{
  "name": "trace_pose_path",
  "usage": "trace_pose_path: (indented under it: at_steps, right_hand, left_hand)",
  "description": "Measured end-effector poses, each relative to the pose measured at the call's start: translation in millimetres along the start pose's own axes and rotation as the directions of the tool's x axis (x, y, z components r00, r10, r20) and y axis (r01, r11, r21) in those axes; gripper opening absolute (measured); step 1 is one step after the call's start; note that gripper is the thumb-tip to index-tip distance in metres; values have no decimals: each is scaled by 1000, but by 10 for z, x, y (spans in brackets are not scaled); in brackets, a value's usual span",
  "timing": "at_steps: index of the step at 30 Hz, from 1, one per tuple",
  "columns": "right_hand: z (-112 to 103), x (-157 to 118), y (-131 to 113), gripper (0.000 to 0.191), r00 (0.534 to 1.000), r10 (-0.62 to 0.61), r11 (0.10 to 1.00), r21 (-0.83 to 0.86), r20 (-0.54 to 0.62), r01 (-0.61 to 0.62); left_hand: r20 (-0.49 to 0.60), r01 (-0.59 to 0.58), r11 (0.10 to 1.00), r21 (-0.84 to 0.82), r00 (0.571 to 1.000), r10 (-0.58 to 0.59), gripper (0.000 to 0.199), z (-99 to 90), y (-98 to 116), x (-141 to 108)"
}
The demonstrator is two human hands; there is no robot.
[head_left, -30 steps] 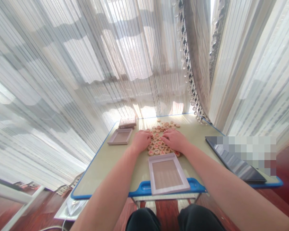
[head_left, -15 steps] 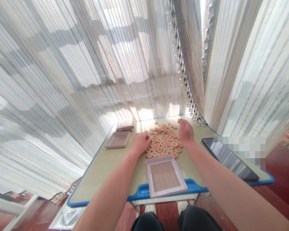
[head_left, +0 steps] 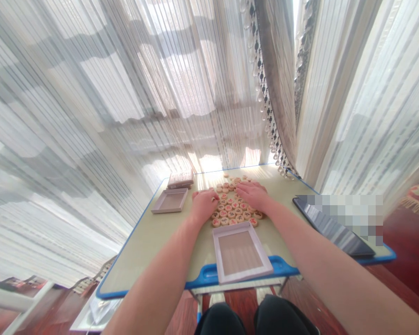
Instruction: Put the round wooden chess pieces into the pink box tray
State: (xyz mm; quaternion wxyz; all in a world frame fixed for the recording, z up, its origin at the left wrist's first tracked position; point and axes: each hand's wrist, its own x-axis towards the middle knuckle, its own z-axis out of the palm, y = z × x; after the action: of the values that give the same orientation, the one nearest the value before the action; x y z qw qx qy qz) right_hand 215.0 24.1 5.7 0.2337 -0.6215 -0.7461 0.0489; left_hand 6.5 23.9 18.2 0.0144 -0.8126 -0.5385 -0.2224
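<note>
Round wooden Chinese chess pieces (head_left: 231,215) with red and black characters lie spread in the middle of the table, some heaped toward the back. My left hand (head_left: 205,203) rests at the left edge of the spread, its fingers curled in; whether a piece is inside them is hidden. Over the right and back part of the pieces lies my right hand (head_left: 254,194), fairly flat, fingers stretched to the left, covering several pieces. Right in front of the pieces stands a shallow open box half (head_left: 219,256), overhanging the table's near edge.
The pale table (head_left: 143,251) has a blue rim. Another shallow box half (head_left: 156,211) stands at the left, with a flat patterned stack (head_left: 180,179) behind it. A dark tablet (head_left: 335,230) lies at the right edge. Sheer curtains (head_left: 153,93) hang behind the table.
My right hand has moved left from beside the pieces onto them, turning palm down with its fingers extended. My left hand has stayed at the left edge of the pieces.
</note>
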Motion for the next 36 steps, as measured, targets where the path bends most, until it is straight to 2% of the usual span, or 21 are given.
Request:
trace_pose_path:
  at_steps: [4, 9, 15, 19, 25, 30, 36]
  right_hand:
    - [32, 1, 2, 53, 999, -17, 1000, 0, 30, 17]
    - [9, -26, -8, 46, 997, -55, 998, 32, 60, 53]
    - [4, -28, 4, 44, 997, -76, 995, 57, -30, 78]
    - [8, -35, 5, 47, 995, -98, 995, 6, 27, 98]
    - [-31, -26, 48, 39, 998, -58, 997, -47, 14, 59]
    - [-90, 0, 136, 39, 995, 55, 998, -18, 86, -54]
    - [-59, -25, 159, 37, 996, 26, 1000, -7, 84, -26]
  left_hand:
    - [7, -14, 1000, 21, 1000, 14, 24, 1, -13, -6]
    - [-18, 5, 1000, 30, 1000, -4, 26, 9, -43, -27]
    - [-28, -6, 998, 55, 1000, 8, 28, 4, -55, -37]
    - [-18, -7, 999, 51, 1000, 8, 26, -12, -34, -51]
    - [-13, -18, 998, 64, 1000, 19, 27, -17, -32, -55]
    - [-51, -21, 999, 45, 998, 23, 30, 3, -52, -42]
    - [-105, -23, 1000, 19, 994, 25, 32, -3, -38, -36]
